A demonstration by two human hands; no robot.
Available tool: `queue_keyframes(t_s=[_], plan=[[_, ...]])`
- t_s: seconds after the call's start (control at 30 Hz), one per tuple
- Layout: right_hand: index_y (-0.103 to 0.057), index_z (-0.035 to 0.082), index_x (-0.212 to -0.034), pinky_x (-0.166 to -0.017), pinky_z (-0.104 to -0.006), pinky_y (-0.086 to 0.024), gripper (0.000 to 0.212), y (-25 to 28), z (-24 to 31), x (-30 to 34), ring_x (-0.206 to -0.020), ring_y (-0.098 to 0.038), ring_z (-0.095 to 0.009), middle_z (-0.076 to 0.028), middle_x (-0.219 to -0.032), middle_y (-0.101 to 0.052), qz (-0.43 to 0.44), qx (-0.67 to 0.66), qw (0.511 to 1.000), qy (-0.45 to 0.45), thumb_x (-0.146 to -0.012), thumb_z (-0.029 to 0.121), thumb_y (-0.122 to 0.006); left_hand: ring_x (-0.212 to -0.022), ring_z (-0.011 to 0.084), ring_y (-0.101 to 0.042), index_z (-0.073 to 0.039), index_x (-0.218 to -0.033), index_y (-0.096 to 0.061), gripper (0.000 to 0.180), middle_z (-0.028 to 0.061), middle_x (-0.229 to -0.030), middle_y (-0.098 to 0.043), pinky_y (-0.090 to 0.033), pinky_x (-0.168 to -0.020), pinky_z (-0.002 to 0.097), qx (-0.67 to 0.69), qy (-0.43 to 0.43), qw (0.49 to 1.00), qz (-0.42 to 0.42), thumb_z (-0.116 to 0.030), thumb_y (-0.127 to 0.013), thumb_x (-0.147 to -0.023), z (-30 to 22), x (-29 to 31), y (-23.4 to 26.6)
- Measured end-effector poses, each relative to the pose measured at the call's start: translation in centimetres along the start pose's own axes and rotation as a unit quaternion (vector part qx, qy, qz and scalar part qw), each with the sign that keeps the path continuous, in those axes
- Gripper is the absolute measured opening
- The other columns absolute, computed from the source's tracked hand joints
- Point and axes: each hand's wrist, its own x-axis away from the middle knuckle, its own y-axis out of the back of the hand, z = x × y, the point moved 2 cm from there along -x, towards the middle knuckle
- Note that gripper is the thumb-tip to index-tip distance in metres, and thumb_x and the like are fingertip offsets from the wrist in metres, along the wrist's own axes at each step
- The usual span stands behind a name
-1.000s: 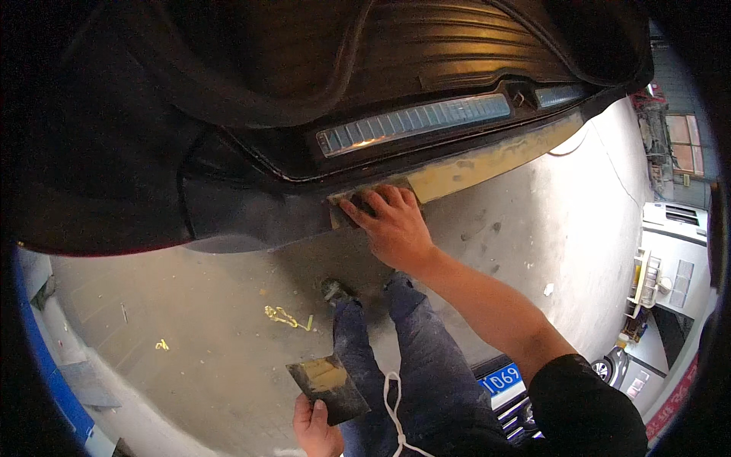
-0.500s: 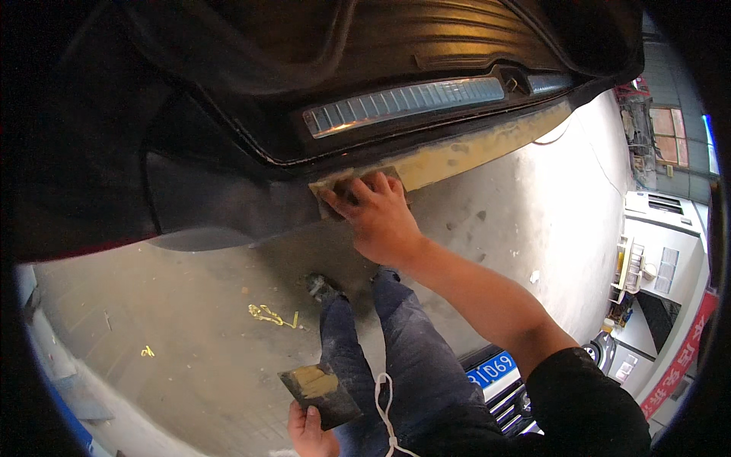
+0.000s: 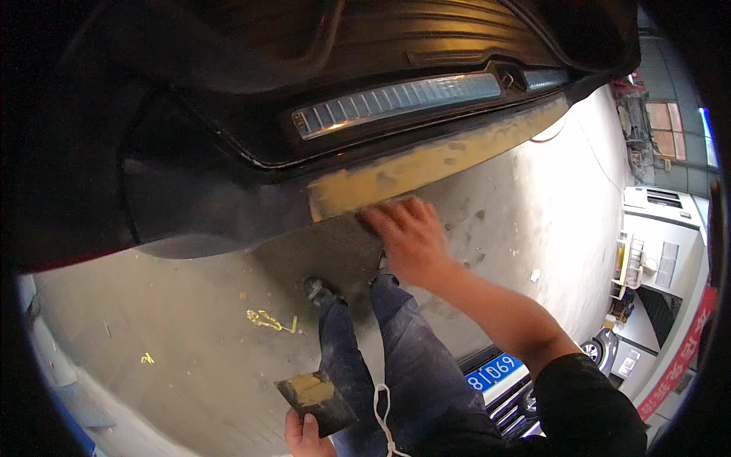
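My left hand (image 3: 303, 436), low in the picture, pinches the edge of a dark square putty plate (image 3: 326, 415) with a tan smear of putty on top. Up at the car's rear edge, my right hand (image 3: 411, 240) is just below a long tan putty patch (image 3: 388, 174), its curled fingers blurred by motion. Something dark shows at its fingertips, too smeared to make out. The patch has darker blotches and a straight left end. It runs along the bumper (image 3: 221, 206), below a ribbed metal sill plate (image 3: 403, 100).
Yellow tape scraps (image 3: 268, 320) lie on the concrete floor (image 3: 190, 305) left of my feet. Close behind my right side stands another car's front with a blue number plate (image 3: 493, 373). A white cabinet-like unit (image 3: 655, 228) and a red banner (image 3: 678, 358) are at the far right.
My right hand has come off the left end of the putty patch and moved down and right, uncovering that end. The left hand still holds the putty plate, slightly lower.
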Motion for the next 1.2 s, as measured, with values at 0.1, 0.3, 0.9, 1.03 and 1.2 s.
queue_keyframes(t_s=[0.1, 0.3, 0.9, 1.03, 1.2], plan=[[-0.056, 0.021, -0.136, -0.098, -0.0451, -0.042, 0.068, 1.0, -2.9, -1.5, -0.115, -0.051, -0.031, -0.006, -0.123, -0.058, -0.027, -0.002, 0.999, 0.022, -0.072, 0.003, -0.067, -0.108, 0.0185, -0.058, 0.001, -0.128, -0.057, 0.031, 0.0087, -0.121, -0.063, -0.047, -0.096, 0.0334, -0.017, 0.002, 1.0, 0.01, -0.015, -0.055, -0.101, 0.5, 0.1, -0.2], [-0.054, 0.024, -0.139, -0.099, -0.0486, -0.038, 0.066, -0.1, -3.2, -3.7, -0.116, -0.049, -0.031, -0.008, -0.127, -0.054, -0.035, 0.054, 0.995, 0.073, -0.076, 0.008, -0.065, -0.109, 0.0192, -0.057, 0.0, -0.128, -0.056, 0.03, 0.0088, -0.12, -0.063, -0.046, -0.097, 0.0345, -0.039, 0.032, 0.999, -0.008, -0.012, -0.054, -0.101, 0.7, 0.1, -1.2], [-0.06, 0.024, -0.134, -0.098, -0.0458, -0.04, 0.061, -1.7, -1.3, 2.0, -0.111, -0.051, -0.028, -0.005, -0.121, -0.057, 0.019, 0.002, 0.999, 0.047, -0.076, 0.011, -0.068, -0.106, 0.0182, -0.058, 0.001, -0.127, -0.058, 0.029, 0.0094, -0.117, -0.064, -0.047, -0.095, 0.0326, -0.131, 0.007, 0.991, -0.012, -0.009, -0.053, -0.1, 0.7, 1.1, -3.0], [-0.057, 0.024, -0.137, -0.098, -0.0457, -0.042, 0.065, 2.0, -5.0, 1.1, -0.114, -0.05, -0.03, -0.006, -0.121, -0.057, -0.006, -0.019, 1.0, 0.015, -0.075, 0.007, -0.069, -0.105, 0.0173, -0.058, 0.001, -0.125, -0.059, 0.028, 0.0083, -0.117, -0.064, -0.046, -0.095, 0.0315, -0.063, 0.013, 0.998, -0.007, -0.01, -0.054, -0.1, 1.2, 1.0, -3.2], [-0.057, 0.025, -0.136, -0.099, -0.046, -0.04, 0.065, 2.8, -8.0, -1.6, -0.115, -0.049, -0.032, -0.008, -0.123, -0.054, -0.018, 0.032, 0.997, 0.065, -0.075, 0.007, -0.068, -0.106, 0.017, -0.058, 0.0, -0.124, -0.059, 0.028, 0.0078, -0.117, -0.064, -0.046, -0.095, 0.0314, -0.03, 0.014, 0.999, 0.009, -0.01, -0.054, -0.099, 1.8, 0.9, -4.8]])
